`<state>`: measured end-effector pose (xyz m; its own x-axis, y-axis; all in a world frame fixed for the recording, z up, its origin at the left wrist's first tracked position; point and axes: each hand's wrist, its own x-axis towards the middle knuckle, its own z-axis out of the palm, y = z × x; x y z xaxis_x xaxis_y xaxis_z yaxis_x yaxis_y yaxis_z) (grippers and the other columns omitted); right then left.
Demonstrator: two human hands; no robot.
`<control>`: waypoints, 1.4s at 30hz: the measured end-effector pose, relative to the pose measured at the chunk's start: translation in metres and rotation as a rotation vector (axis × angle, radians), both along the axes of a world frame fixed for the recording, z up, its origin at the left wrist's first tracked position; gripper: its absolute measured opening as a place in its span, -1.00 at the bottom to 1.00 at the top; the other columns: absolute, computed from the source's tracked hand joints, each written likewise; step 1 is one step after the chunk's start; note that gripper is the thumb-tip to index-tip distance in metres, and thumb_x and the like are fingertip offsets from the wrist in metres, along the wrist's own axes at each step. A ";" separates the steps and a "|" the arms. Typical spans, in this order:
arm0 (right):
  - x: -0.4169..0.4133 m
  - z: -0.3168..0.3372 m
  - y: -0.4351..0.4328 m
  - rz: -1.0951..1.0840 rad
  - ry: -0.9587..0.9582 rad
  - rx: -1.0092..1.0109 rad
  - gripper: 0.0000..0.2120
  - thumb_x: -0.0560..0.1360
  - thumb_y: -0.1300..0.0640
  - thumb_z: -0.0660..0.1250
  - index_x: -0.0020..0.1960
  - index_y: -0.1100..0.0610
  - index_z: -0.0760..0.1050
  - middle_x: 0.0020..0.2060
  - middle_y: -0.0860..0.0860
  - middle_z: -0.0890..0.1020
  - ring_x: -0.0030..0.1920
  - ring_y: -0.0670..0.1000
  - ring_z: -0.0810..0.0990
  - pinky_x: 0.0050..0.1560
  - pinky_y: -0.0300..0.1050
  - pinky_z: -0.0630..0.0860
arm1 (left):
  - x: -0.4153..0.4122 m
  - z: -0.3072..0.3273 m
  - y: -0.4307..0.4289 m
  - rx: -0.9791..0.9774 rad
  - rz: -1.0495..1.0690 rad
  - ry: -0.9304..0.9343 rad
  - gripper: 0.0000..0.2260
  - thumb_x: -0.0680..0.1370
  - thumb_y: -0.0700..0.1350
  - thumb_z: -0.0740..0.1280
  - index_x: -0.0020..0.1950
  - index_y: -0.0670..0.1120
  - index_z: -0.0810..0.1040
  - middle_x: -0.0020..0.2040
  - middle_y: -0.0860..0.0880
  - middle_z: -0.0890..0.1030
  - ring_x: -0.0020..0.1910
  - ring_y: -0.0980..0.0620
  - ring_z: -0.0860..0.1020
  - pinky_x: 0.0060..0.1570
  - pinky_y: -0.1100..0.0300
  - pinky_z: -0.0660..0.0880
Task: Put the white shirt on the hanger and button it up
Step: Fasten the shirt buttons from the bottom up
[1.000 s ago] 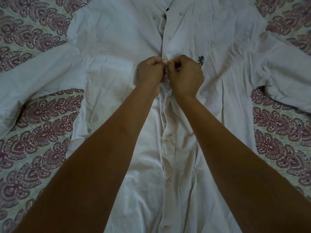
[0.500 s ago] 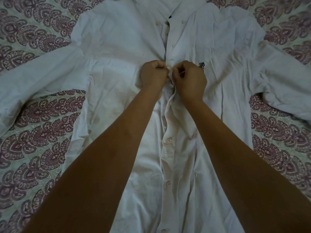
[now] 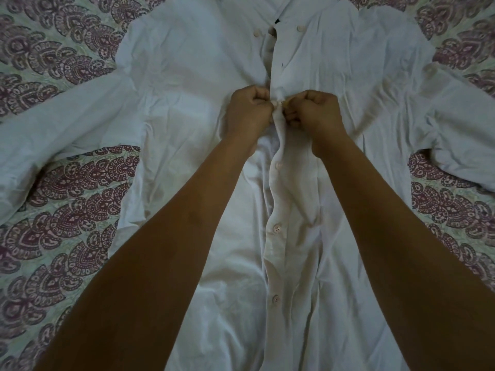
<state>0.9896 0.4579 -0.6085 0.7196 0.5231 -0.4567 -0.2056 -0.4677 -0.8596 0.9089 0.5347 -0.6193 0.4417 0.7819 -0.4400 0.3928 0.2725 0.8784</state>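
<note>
A bed sheet (image 3: 67, 199) printed with maroon paisley lies under everything, and the white shirt (image 3: 187, 103) is spread flat on it, front up, sleeves out to both sides. A second ago our two fists were pressed knuckle to knuckle at chest height. Now they sit a little apart, and a small button (image 3: 278, 103) shows between them. The left hand (image 3: 250, 111) is curled tight, pinching one front edge, and the right hand (image 3: 314, 111) is curled just as tight, pinching the other. We judge this button is going through its hole or has just gone through. Three fastened buttons (image 3: 276, 228) run down the front below our hands. Above them a dark buttonhole (image 3: 281, 65) looks unfilled, so the upper front is probably left to do. We see no container of any kind. We cannot make out the hanger, though a small dark scrap (image 3: 277, 21) at the collar may belong to it.
</note>
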 end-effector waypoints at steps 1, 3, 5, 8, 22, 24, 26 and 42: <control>0.001 0.001 0.000 -0.009 0.056 0.013 -0.81 0.42 0.31 0.29 -0.36 0.16 0.48 -0.41 0.05 0.54 -0.35 -0.02 0.51 -0.25 -0.18 0.52 | 0.000 0.000 0.002 0.004 -0.024 0.002 -0.82 0.45 -0.32 0.33 -0.27 -0.07 0.56 -0.28 -0.07 0.61 -0.23 -0.02 0.59 -0.10 0.09 0.59; 0.001 0.002 0.000 -0.024 0.154 0.042 -0.82 0.44 0.30 0.31 -0.32 0.16 0.49 -0.38 0.06 0.55 -0.36 -0.05 0.52 -0.30 -0.27 0.52 | 0.000 0.000 0.006 -0.004 -0.080 0.006 -0.82 0.46 -0.31 0.33 -0.27 -0.06 0.54 -0.27 -0.06 0.60 -0.23 0.00 0.58 -0.08 0.09 0.59; 0.002 0.003 -0.001 -0.044 0.233 0.049 -0.85 0.45 0.29 0.33 -0.29 0.18 0.50 -0.35 0.07 0.56 -0.34 -0.06 0.54 -0.27 -0.29 0.54 | -0.001 0.000 0.010 0.073 -0.157 0.048 -0.85 0.46 -0.25 0.35 -0.25 -0.03 0.53 -0.26 -0.01 0.61 -0.20 0.00 0.60 -0.04 0.05 0.59; 0.004 0.005 0.001 -0.022 0.242 0.027 -0.88 0.45 0.27 0.34 -0.26 0.21 0.53 -0.34 0.07 0.57 -0.34 -0.06 0.54 -0.28 -0.32 0.54 | -0.001 0.003 0.012 0.449 -0.270 0.209 -0.90 0.42 -0.17 0.36 -0.21 0.00 0.47 -0.32 0.14 0.54 -0.18 0.05 0.60 -0.06 0.12 0.56; 0.011 0.000 0.038 0.233 -0.688 -0.253 -0.58 0.32 -0.04 0.44 0.06 0.17 0.46 -0.05 0.04 0.56 -0.06 0.02 0.55 -0.12 -0.13 0.43 | 0.023 0.020 0.055 0.370 -0.059 0.096 -0.77 0.43 -0.32 0.29 -0.29 -0.01 0.57 -0.24 0.00 0.63 -0.12 -0.03 0.64 -0.01 0.06 0.60; 0.011 -0.003 0.045 0.232 -0.747 -0.341 -0.61 0.33 0.02 0.41 0.06 0.21 0.44 -0.04 0.08 0.53 -0.04 0.09 0.55 -0.17 -0.10 0.38 | 0.026 0.021 0.057 0.404 -0.102 0.092 -0.82 0.44 -0.32 0.28 -0.15 -0.11 0.64 -0.15 -0.07 0.67 -0.07 -0.03 0.64 0.02 0.10 0.59; 0.012 -0.002 0.047 0.198 -0.763 -0.345 -0.70 0.41 0.05 0.33 0.04 0.23 0.47 -0.05 0.11 0.57 -0.07 0.11 0.55 -0.19 -0.09 0.38 | 0.029 0.017 0.058 0.468 -0.164 0.139 -0.78 0.45 -0.31 0.26 -0.03 -0.13 0.66 -0.05 -0.07 0.68 -0.04 0.00 0.63 0.03 0.17 0.57; 0.021 -0.014 0.038 -0.110 -0.212 0.083 -0.88 0.44 0.24 0.32 -0.25 0.12 0.58 -0.30 0.07 0.65 -0.18 0.12 0.65 -0.05 0.11 0.60 | 0.039 0.002 0.044 0.760 -0.219 0.253 -0.89 0.48 -0.18 0.31 -0.13 -0.12 0.64 -0.09 -0.04 0.66 -0.14 0.05 0.59 -0.15 0.32 0.48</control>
<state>1.0108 0.4963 -0.6230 0.8494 0.4657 -0.2484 -0.0623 -0.3788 -0.9234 0.9480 0.5789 -0.6176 0.5774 0.8137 0.0673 0.5780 -0.4656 0.6701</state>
